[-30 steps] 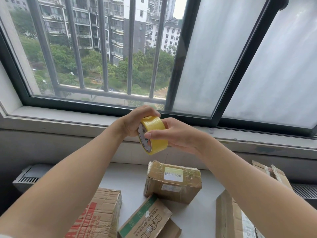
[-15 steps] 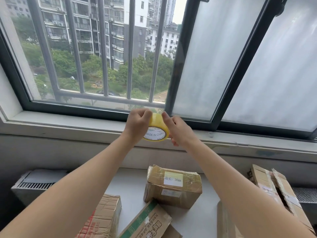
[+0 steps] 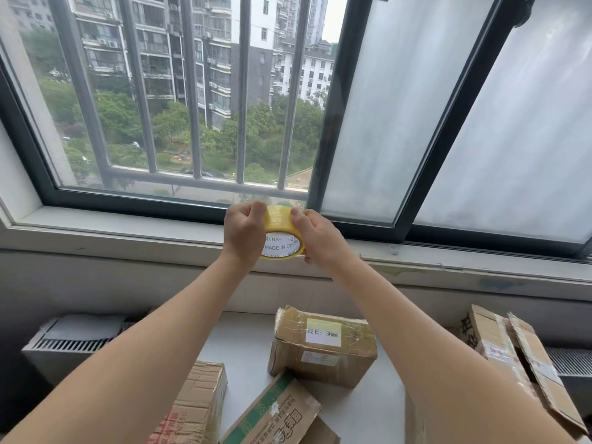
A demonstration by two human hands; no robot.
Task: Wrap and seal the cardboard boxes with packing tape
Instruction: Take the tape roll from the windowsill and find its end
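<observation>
Both hands are up at the window sill (image 3: 128, 225), and the yellow tape roll (image 3: 282, 233) sits right between them! The left hand (image 3: 245, 233) is curled tight round the roll's left edge. The right hand (image 3: 320, 241) pinches the other side, thumb pressed on the yellow outer band. Below, on the white tabletop (image 3: 250, 341), the taped box (image 3: 323, 347) with its white label waits, the green-striped box (image 3: 275, 415) just in front of it, the red-printed box (image 3: 195, 408) to the left.
</observation>
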